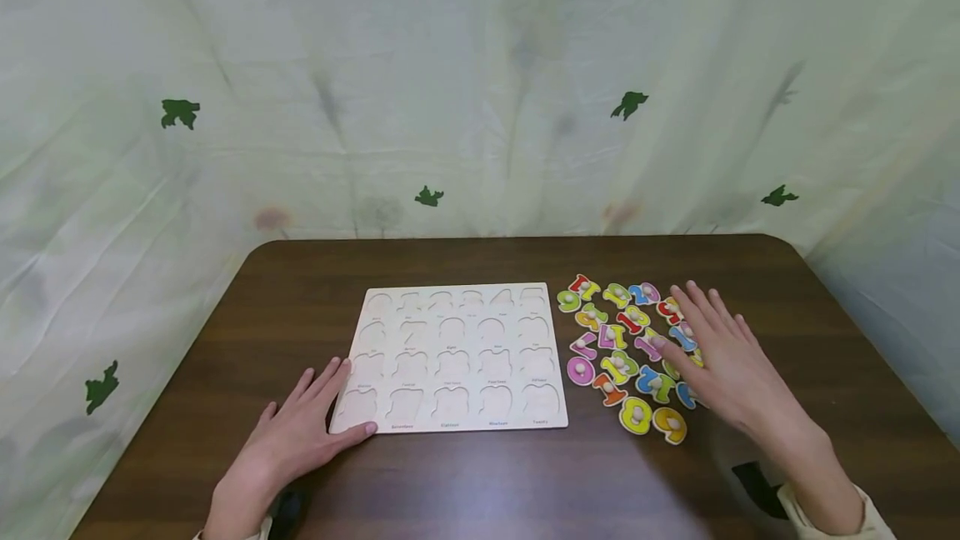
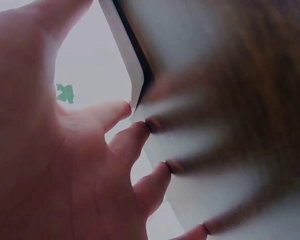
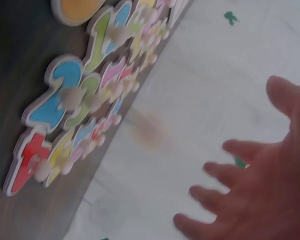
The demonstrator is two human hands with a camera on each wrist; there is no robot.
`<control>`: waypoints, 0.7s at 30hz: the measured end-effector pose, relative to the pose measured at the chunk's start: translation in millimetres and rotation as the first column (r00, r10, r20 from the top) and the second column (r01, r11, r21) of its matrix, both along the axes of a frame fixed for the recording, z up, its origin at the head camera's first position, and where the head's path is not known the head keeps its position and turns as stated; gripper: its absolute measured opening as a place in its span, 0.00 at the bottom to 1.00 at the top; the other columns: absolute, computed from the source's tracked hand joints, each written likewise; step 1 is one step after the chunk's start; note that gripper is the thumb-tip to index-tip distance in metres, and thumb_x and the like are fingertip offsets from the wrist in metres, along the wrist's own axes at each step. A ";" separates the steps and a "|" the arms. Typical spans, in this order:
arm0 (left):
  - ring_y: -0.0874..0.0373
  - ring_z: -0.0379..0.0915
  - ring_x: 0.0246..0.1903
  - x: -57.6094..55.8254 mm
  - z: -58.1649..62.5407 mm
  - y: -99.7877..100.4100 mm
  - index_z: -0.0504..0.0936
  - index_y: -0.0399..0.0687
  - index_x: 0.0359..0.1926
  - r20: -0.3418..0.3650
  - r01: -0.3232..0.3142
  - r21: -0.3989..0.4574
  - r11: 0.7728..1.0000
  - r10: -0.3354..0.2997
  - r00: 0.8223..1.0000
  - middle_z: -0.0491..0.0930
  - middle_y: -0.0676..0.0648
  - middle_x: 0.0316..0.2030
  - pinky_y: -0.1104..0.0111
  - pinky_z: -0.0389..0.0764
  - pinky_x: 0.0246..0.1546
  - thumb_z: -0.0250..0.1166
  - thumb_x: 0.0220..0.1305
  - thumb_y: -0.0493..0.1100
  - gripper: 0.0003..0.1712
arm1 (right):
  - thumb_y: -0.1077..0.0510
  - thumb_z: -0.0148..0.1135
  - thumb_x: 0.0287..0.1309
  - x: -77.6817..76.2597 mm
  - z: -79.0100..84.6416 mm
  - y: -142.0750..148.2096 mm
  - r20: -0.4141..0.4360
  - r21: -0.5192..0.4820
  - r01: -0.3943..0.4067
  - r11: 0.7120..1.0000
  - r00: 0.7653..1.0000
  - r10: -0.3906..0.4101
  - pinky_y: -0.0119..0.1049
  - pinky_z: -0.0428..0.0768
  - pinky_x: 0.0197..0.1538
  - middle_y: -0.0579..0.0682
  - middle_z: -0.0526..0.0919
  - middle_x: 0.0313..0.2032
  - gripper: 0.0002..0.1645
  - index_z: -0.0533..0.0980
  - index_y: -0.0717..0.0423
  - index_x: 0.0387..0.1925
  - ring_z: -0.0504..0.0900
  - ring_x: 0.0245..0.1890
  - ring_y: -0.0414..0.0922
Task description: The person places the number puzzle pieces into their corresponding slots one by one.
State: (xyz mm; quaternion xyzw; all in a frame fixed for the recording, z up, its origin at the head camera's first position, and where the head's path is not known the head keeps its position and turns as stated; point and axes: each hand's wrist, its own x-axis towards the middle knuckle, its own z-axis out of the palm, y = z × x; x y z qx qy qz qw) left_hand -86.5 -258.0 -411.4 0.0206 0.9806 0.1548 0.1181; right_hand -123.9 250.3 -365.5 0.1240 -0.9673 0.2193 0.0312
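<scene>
A white puzzle board (image 1: 474, 361) lies on the table, with rows of number-shaped recesses and small printed words. My left hand (image 1: 292, 436) is at its near left corner, thumb on the front edge and fingers spread along the left side. In the left wrist view several fingertips (image 2: 162, 172) rest on the tabletop. To the right of the board lie several colourful number pieces with round knobs, among them a yellow-green eight (image 1: 636, 416) and an orange nine (image 1: 669, 425). My right hand (image 1: 738, 377) extends over the right side of these pieces, fingers straight and holding nothing.
The brown wooden table (image 1: 480, 482) has rounded far corners. Behind it hangs a pale curtain (image 1: 480, 107) with green leaf prints. In the right wrist view a blue piece (image 3: 47, 110) and a red piece (image 3: 27, 162) lie close together near others.
</scene>
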 end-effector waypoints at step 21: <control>0.34 0.44 0.72 1.0 -2.8 -1.0 0.53 0.52 0.77 -0.040 0.011 -0.016 1.000 -0.011 0.999 0.51 0.42 0.75 0.27 0.47 0.57 0.55 0.48 0.84 0.64 | 0.53 0.71 0.58 -8.6 -11.3 28.0 -0.207 -0.187 -0.088 0.978 0.977 0.048 0.36 0.70 0.59 0.44 0.73 0.64 0.30 0.74 0.43 0.62 0.68 0.63 0.47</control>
